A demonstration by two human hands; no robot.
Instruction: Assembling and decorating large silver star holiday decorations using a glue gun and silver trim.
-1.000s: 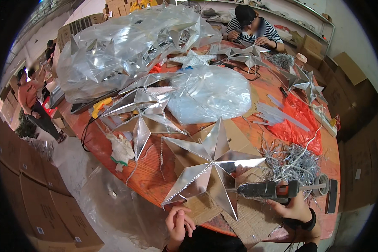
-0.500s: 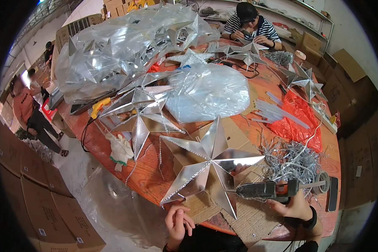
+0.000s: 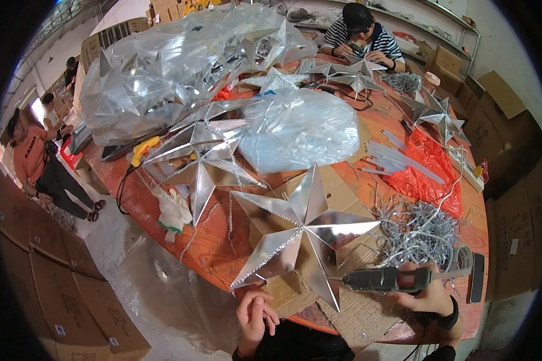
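A large silver five-pointed star (image 3: 304, 231) lies on cardboard at the near edge of the round wooden table (image 3: 214, 249). My right hand (image 3: 424, 295) grips a dark glue gun (image 3: 382, 278), its nozzle pointing left toward the star's lower right point. My left hand (image 3: 256, 313) is off the table's near edge, fingers curled, holding nothing I can see. A tangle of silver tinsel trim (image 3: 418, 231) lies just beyond the glue gun.
More silver stars (image 3: 205, 156), a clear bag of stars (image 3: 180, 66), a white plastic bag (image 3: 298, 126), red plastic sheet (image 3: 427, 171), white gloves (image 3: 173, 210), a yellow tool (image 3: 143, 150). A seated person (image 3: 361, 36) works across the table. People stand at the left. Cardboard boxes (image 3: 42, 283) line the floor.
My left hand has shifted slightly near the table edge. The glue gun and star stay about where they were.
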